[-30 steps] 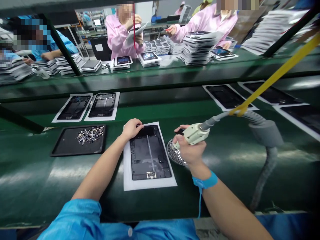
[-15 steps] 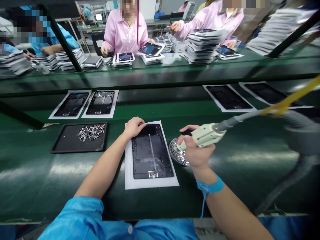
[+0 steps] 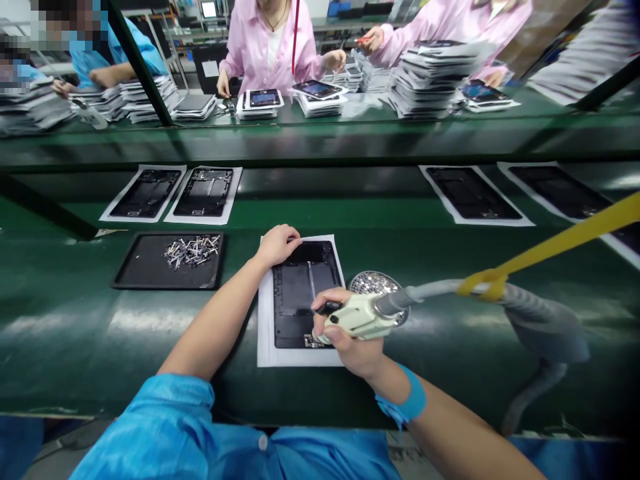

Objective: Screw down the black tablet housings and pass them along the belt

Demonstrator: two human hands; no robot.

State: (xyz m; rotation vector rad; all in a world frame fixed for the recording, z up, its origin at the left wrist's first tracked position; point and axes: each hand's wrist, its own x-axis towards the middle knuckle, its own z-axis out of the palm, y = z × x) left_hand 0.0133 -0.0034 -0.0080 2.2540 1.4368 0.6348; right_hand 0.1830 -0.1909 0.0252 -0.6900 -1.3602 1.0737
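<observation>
Tablet shell: the open black casing [image 3: 295, 293] lies flat on a white sheet [image 3: 266, 333] in front of the person, between both arms.
Left hand: it [image 3: 278, 245] rests at the casing's upper left corner; whether the fingers pinch or only press, I cannot tell.
Right hand: it [image 3: 357, 350] is wrapped round a corded tool [image 3: 363, 319].
Just changed: the tool has come from the round dish [image 3: 370, 281] to the casing's lower end, beside the small board [image 3: 311, 341].
Meaning: the work seems centred on that board now; the tip's contact is hidden.
Tray: it [image 3: 140, 260] stands to the left, holding loose parts [image 3: 193, 252].
</observation>
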